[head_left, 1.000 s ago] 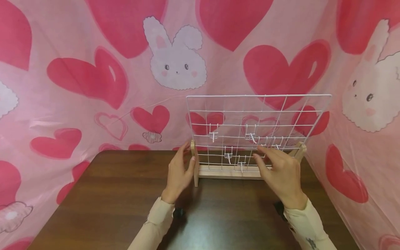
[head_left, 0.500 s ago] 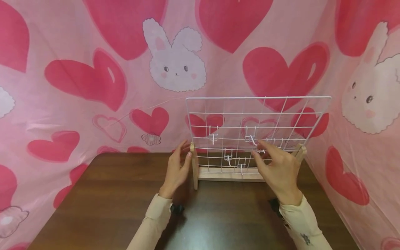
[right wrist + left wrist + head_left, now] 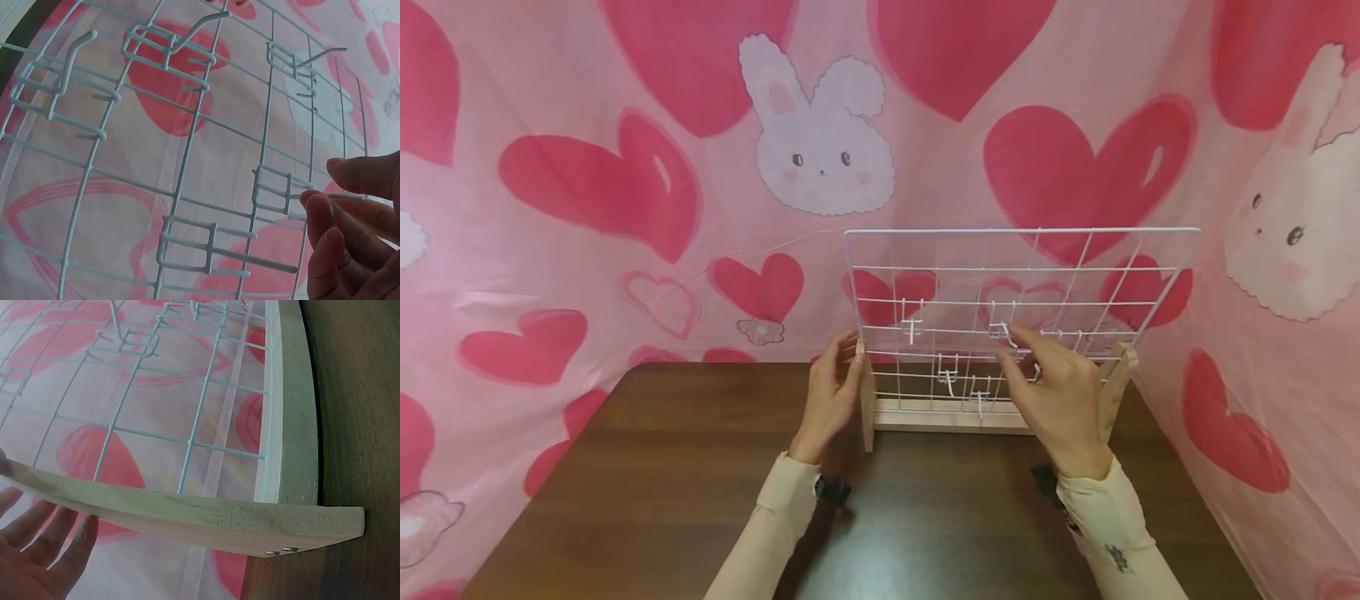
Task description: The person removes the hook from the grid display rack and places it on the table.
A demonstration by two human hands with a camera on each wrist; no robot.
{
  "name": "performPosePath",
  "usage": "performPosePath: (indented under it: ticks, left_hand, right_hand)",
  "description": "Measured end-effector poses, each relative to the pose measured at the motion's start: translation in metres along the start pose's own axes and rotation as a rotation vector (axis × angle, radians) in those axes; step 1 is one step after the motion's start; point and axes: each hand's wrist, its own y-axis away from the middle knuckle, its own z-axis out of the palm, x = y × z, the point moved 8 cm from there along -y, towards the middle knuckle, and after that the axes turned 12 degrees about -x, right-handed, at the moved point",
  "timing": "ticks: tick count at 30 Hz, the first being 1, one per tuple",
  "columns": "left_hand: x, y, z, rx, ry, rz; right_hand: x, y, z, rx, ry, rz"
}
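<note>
A white wire grid panel (image 3: 1090, 268) stands in a pale wooden base (image 3: 955, 421) on the table, with several white wire hooks (image 3: 948, 373) hung on its mesh. My left hand (image 3: 829, 396) is at the left wooden side post (image 3: 175, 512); its thumb lies at the post's edge and its fingers spread along the outer face. My right hand (image 3: 1052, 383) is in front of the panel by an upper hook (image 3: 272, 190). That hook's prong runs between the thumb and loosely bent fingers, with a gap below the thumb. Another hook (image 3: 187, 244) hangs close by; the right hand partly hides lower hooks.
The dark brown wooden table (image 3: 685, 483) extends in front and to the left. Pink cloth (image 3: 925, 183) printed with hearts and rabbits hangs behind and along the right side. The right side post (image 3: 1116, 392) stands just beyond my right hand.
My right hand has moved left and slightly up, from the lower right hooks to the upper hook. My left hand's thumb has shifted a little up along the post. The panel stays put.
</note>
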Motion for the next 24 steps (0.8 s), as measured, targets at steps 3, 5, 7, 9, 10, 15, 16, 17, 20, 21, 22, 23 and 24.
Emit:
performPosePath:
  ticks: [3, 5, 7, 9, 10, 15, 16, 17, 20, 21, 22, 23, 24]
  left_hand:
    - [-0.0012, 0.0003, 0.0013, -0.001, 0.021, -0.008]
    - [-0.0019, 0.0004, 0.0015, -0.001, 0.030, -0.015]
    - [-0.0025, 0.0001, 0.0012, -0.001, 0.033, -0.021]
    - [-0.0031, -0.0003, 0.0010, -0.004, 0.041, -0.025]
    - [-0.0032, -0.0007, 0.0008, -0.006, 0.046, -0.024]
    - [-0.0040, -0.0019, -0.0001, -0.012, 0.059, -0.013]
    - [-0.0040, -0.0018, -0.0003, -0.011, 0.060, -0.011]
    - [-0.0041, -0.0016, -0.0007, -0.009, 0.058, -0.009]
    - [-0.0041, -0.0008, -0.0013, -0.007, 0.057, -0.006]
    - [-0.0044, -0.0007, -0.0011, -0.008, 0.058, -0.007]
    - [-0.0048, -0.0007, -0.0008, -0.009, 0.058, -0.006]
    - [-0.0051, -0.0006, -0.0005, -0.012, 0.062, -0.004]
    - [-0.0055, -0.0007, 0.0000, -0.014, 0.065, -0.002]
  right_hand:
    - [0.0008, 0.0001, 0.0011, 0.012, -0.011, 0.009]
    - [0.0012, 0.0000, 0.0016, 0.016, -0.015, 0.012]
    - [0.0017, -0.0004, 0.0018, 0.022, -0.020, 0.015]
    - [0.0019, -0.0011, 0.0019, 0.023, -0.021, 0.014]
    - [0.0019, -0.0016, 0.0019, 0.021, -0.020, 0.014]
    - [0.0010, -0.0029, 0.0007, 0.035, -0.023, 0.008]
    - [0.0009, -0.0030, 0.0005, 0.040, -0.029, 0.006]
    - [0.0008, -0.0029, 0.0003, 0.045, -0.034, 0.004]
    - [0.0010, -0.0030, 0.0000, 0.036, -0.030, 0.006]
    - [0.0013, -0.0030, -0.0002, 0.035, -0.031, 0.007]
    - [0.0017, -0.0030, -0.0007, 0.039, -0.039, 0.011]
    - [0.0019, -0.0031, -0.0011, 0.041, -0.043, 0.012]
    - [0.0022, -0.0033, -0.0017, 0.046, -0.049, 0.016]
